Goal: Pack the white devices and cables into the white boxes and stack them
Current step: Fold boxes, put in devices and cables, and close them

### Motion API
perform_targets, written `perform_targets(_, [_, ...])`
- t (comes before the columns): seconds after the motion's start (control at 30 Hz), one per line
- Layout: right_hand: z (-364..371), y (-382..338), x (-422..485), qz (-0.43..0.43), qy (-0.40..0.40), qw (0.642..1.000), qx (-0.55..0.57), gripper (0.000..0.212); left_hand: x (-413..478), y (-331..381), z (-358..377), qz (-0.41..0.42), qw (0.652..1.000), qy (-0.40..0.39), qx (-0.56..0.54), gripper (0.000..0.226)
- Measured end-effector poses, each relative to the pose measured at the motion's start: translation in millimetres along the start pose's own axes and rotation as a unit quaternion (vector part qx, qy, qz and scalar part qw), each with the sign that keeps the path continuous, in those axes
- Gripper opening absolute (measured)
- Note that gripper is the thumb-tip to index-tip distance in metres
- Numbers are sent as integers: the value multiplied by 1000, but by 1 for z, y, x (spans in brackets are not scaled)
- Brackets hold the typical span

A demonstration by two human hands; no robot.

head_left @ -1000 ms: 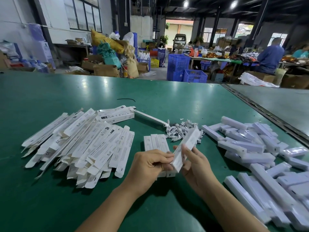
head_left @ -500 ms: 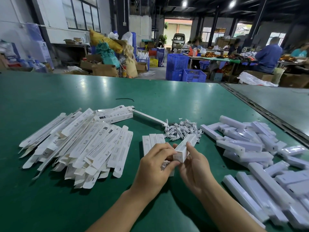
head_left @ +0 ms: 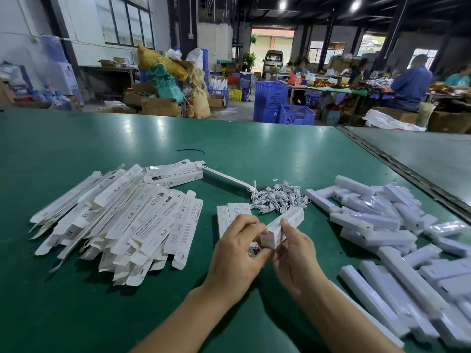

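Our left hand [head_left: 237,253] curls its fingers over the near end of a slim white box [head_left: 283,226], pinching at the end flap, while our right hand [head_left: 295,253] grasps the same box from the side, thumb pressed along its long face. We hold the box just above the green table [head_left: 229,143], tilted so its far end points up and to the right. It is long and narrow, square in section, with faint grey print on the sides; we cannot read the wording on it.

Just behind our left hand a few closed boxes [head_left: 233,212] lie side by side on the table. Beyond them sits a tangled heap of white cables [head_left: 277,197]. To our right the white devices [head_left: 382,225], long glossy bars, lie piled loosely across each other. To our left spreads a fan of flat, unfolded boxes [head_left: 127,220] with black printed text and open flaps.
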State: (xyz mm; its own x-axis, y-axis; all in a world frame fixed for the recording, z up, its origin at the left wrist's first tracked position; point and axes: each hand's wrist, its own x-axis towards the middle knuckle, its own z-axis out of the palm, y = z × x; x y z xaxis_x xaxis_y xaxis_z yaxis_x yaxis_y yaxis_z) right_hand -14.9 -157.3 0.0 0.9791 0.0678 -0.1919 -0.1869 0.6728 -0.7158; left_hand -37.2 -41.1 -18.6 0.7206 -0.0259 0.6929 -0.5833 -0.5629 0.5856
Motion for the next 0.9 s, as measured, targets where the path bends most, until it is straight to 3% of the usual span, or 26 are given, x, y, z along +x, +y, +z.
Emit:
perform_targets(0.13, [3, -1, 2, 6, -14, 999, 37, 25, -2, 3, 1, 42, 998, 30, 21, 23])
perform_targets(0.3, [0, 0, 6, -5, 21, 1000, 4, 14, -2, 3, 3, 46, 993, 21, 103, 22])
perform_targets(0.43, [-6, 0, 7, 0, 10, 1000, -6, 10, -2, 2, 3, 27, 997, -6, 74, 27])
perform_targets(0.57, [-6, -1, 6, 11, -35, 999, -19, 20, 0, 0, -1, 36, 999, 20, 20, 34])
perform_targets(0.73, [-8, 1, 4, -5, -66, 998, -15, 41, 3, -1, -7, -1, 996, 25, -85, 34])
perform_targets(0.9, [-11, 4, 5, 24, -90, 994, -48, 44, 5, -9, -16, -155, 972, -27, -174, 29])
